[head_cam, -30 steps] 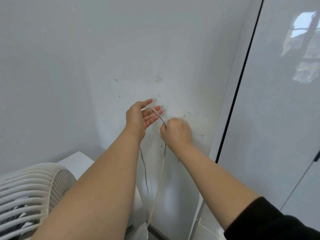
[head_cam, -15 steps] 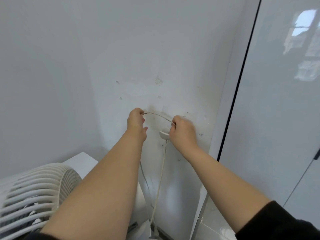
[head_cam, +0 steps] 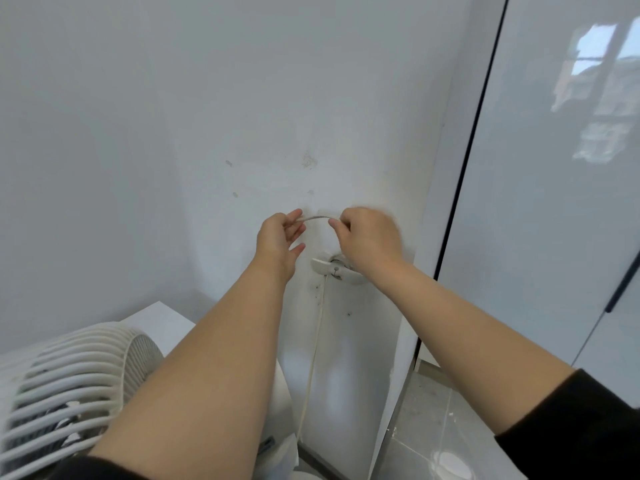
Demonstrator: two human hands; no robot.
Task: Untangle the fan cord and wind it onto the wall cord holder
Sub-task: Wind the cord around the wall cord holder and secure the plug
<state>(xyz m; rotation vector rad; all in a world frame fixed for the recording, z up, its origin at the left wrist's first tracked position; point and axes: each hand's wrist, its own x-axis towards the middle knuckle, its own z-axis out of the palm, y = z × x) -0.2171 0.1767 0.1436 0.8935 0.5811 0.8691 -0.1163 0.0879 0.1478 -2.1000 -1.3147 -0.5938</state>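
Both bare arms reach forward to a white wall (head_cam: 242,98), and a short stretch of the pale fan cord (head_cam: 317,218) arcs between the two hands close against it. The left hand (head_cam: 278,239) pinches one end of that stretch between thumb and forefinger; its other fingers (head_cam: 298,249) hang loosely spread and hold nothing. The right hand (head_cam: 369,237) is curled into a near fist, with the other end of the stretch nipped at its fingertips, knuckles turned toward the camera. Just below the right hand, partly hidden by the wrist, the white cord holder (head_cam: 332,270) is fixed to the wall; it looks like a rounded hook piece with a small screw or dot in the middle. How many turns of cord already sit on it cannot be told. From the holder a single length of cord drops straight down the wall, hanging free toward the floor (head_cam: 426,420) of grey tiles. At the lower left the white fan (head_cam: 69,368) shows its ribbed grille, sitting on a white surface (head_cam: 162,322) in the corner. To the right of the wall stands a glossy white cabinet door (head_cam: 554,220) with a dark edge line, which reflects a window. Dark sleeves (head_cam: 581,431) are pushed up both forearms.
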